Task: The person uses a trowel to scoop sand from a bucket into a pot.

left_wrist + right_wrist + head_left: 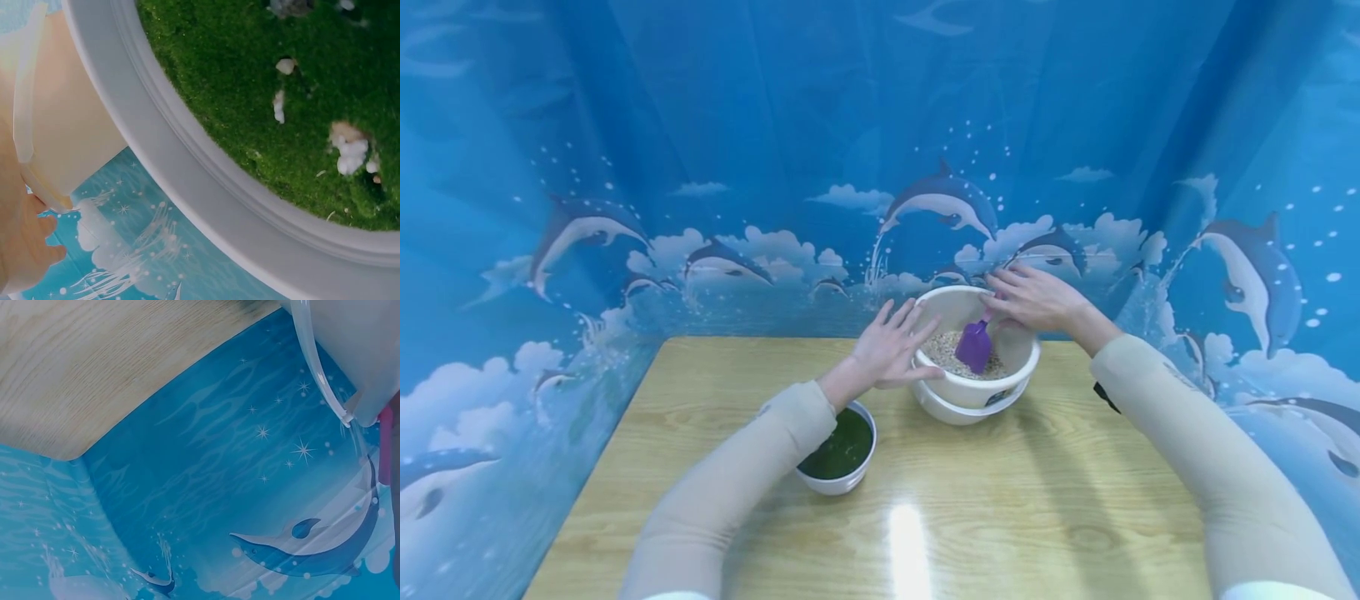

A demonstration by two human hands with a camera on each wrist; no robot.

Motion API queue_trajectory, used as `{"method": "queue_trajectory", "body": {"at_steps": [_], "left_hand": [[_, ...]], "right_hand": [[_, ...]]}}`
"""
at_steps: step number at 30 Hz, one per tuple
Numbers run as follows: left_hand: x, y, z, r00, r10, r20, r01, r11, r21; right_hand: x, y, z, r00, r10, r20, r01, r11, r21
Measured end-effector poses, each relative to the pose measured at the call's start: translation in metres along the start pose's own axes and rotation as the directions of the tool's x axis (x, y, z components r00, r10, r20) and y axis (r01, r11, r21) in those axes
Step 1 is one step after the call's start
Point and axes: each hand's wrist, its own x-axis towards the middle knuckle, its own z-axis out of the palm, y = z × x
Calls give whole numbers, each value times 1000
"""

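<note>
A white bowl (1028, 367) filled partly with pale grainy gravel (946, 350) stands at the back of the table, set in a second white bowl (951, 414). In the gravel stands a small purple shovel (974, 347), blade down. My right hand (1037, 300) reaches over the bowl's far right rim and grips the shovel's pink handle (386, 447). My left hand (891, 348) rests at the bowl's left rim with fingers spread, thumb along the near side. In the left wrist view that hand (28, 244) shows only in part at the edge.
Below my left forearm is a white pot (838, 483) of green moss (844, 446), dotted with small white and tan bits in the left wrist view. The wooden table (1037, 517) ends right behind the bowls, against a blue dolphin-print curtain (820, 125).
</note>
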Motion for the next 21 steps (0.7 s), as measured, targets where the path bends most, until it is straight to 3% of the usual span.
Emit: {"method": "queue_trajectory", "body": {"at_steps": [11,21], "left_hand": [[1,0,0,1000,-3,6,3,1000,-20],[1,0,0,1000,2,3,-2,1000,-23]], "right_hand": [[8,-1,7,997,-70,25,72,994,-77],[12,-7,9,992,-86,87,95,990,-106]]}}
